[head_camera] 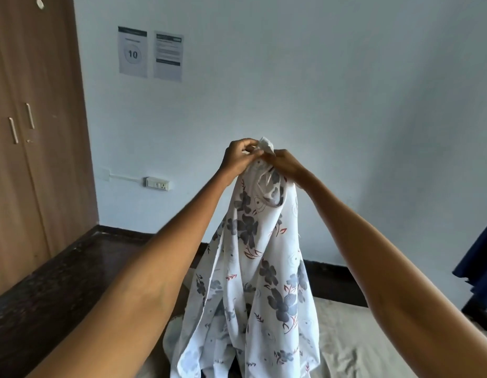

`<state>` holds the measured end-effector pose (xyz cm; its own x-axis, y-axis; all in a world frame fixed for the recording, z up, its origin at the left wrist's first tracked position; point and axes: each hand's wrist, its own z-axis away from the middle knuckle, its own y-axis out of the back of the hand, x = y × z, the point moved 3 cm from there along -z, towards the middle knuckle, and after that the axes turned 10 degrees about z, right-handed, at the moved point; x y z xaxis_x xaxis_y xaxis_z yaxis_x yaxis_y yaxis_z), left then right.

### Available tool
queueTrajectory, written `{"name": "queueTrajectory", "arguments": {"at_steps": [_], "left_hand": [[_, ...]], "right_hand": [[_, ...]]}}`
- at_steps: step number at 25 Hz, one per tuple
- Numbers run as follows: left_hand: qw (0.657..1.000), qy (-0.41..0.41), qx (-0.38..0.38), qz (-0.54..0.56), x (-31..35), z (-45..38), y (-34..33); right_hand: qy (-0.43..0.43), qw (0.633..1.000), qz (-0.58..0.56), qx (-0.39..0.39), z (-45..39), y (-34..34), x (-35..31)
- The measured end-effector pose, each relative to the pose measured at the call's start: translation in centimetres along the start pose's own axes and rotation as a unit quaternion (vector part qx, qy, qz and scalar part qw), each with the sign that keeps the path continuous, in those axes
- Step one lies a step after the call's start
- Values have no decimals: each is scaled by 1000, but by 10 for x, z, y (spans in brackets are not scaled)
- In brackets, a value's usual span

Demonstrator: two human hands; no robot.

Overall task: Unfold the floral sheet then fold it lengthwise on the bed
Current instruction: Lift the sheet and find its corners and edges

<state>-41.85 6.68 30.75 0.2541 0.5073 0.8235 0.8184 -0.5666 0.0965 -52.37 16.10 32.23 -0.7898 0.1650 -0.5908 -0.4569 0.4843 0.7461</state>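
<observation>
The floral sheet (260, 268), white with grey-blue flowers and red sprigs, hangs in long folds from my raised hands down to the bed (359, 345). My left hand (238, 156) pinches the bunched top of the sheet from the left. My right hand (287, 162) grips the same bunched top from the right, touching the left hand. A small tuft of cloth sticks up above the fingers. The sheet's lower part pools on the beige mattress cover.
A brown wooden wardrobe (26, 148) stands at the left. Dark floor (73, 274) runs between it and the bed. The pale wall holds two paper notices (151, 53) and a socket (157, 183). Dark blue cloth (479, 257) hangs at the right edge.
</observation>
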Motion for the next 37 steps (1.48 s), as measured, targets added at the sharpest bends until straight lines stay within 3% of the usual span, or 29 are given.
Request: {"name": "queueTrajectory", "arguments": {"at_steps": [7, 16, 21, 25, 26, 28, 29, 30, 32, 34, 35, 37], "left_hand": [[994, 13, 111, 19, -76, 60, 8], [986, 84, 143, -3, -153, 122, -12], [986, 69, 115, -102, -171, 121, -19], [979, 57, 26, -195, -169, 117, -16], [974, 77, 31, -209, -170, 117, -12], [958, 137, 142, -208, -168, 114, 1], [949, 146, 192, -203, -166, 112, 5], [949, 140, 195, -202, -162, 109, 6], [978, 115, 107, -139, -162, 110, -8], [988, 152, 40, 0, -164, 120, -19], [984, 160, 53, 49, -163, 126, -19], [987, 124, 96, 31, -166, 130, -20]], "right_hand": [[-9, 994, 65, 87, -29, 14, -30], [-43, 984, 62, 164, -33, 19, -32], [-44, 985, 51, 156, -33, 20, -24], [-42, 986, 50, 155, -30, 22, -20], [-43, 985, 53, 156, -29, 23, -18], [-48, 984, 61, 159, -28, 23, -14], [-48, 984, 65, 161, -28, 22, -12], [-48, 983, 66, 164, -29, 22, -12], [-52, 981, 63, 178, -31, 22, -11], [-63, 977, 63, 195, -31, 25, -9], [-73, 974, 65, 204, -31, 27, -7], [-95, 969, 65, 221, -31, 28, -2]]}}
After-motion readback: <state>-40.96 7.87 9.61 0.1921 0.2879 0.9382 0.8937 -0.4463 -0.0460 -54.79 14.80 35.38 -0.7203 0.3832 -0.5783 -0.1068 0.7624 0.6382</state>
